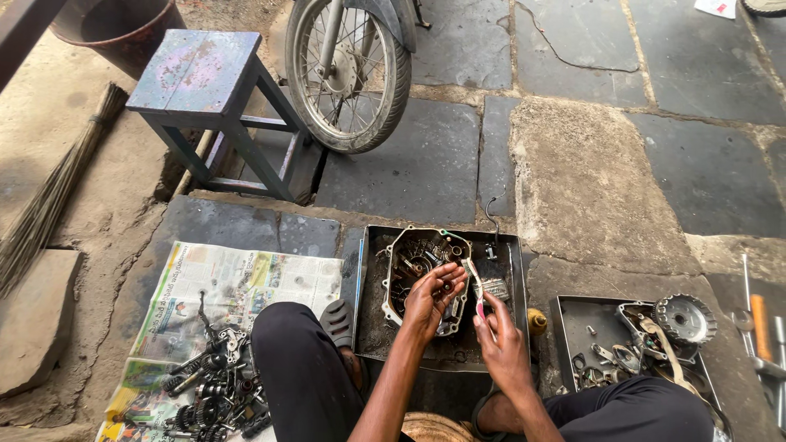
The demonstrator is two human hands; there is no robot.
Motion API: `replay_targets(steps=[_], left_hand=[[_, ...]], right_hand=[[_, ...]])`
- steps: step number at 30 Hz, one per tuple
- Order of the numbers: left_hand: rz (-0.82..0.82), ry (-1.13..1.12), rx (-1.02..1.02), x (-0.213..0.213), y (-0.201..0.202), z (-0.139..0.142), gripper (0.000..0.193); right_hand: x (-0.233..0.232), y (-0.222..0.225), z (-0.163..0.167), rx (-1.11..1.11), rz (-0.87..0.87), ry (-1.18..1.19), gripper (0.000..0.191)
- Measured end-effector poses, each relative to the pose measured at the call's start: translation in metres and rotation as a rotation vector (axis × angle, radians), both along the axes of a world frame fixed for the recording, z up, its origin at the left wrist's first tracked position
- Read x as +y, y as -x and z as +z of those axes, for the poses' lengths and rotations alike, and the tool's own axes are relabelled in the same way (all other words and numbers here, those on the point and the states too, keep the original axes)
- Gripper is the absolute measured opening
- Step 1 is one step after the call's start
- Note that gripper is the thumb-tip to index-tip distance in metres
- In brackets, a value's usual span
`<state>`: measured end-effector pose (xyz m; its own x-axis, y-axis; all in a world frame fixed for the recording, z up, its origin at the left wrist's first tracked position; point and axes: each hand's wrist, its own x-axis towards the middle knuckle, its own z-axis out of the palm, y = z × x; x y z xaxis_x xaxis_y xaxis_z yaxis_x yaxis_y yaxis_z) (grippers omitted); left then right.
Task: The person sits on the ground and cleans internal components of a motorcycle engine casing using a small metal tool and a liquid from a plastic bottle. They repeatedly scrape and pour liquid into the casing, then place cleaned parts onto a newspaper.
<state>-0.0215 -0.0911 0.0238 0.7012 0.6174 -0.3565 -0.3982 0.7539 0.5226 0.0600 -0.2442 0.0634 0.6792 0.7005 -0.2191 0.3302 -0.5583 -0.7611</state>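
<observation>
stone slab floor (573,188), stool (205,98) and motorcycle wheel (348,74) at 12 o'clock; over a metal tray (512,245) holding an engine case (409,262), left hand (432,299) cups a small part, right hand (501,344) grips a brush (475,282), long axis toward 11 o'clock; gears (213,393) on newspaper (237,286) at 8.

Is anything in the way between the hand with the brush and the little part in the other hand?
Nothing visible is. The right hand holds the brush right beside the small dark part in the left hand, both above the engine casing in the metal tray.
</observation>
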Motion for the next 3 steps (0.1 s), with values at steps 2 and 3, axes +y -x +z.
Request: replay_targets(steps=[2,3], left_hand=[[-0.056,-0.049,-0.048,-0.002,0.001,0.009,0.042],[-0.087,-0.075,-0.071,-0.003,0.001,0.013,0.044]], right_hand=[[0.001,-0.006,-0.013,-0.028,-0.005,-0.046,0.045],[0.002,-0.01,-0.02,-0.105,0.028,-0.151,0.04]])
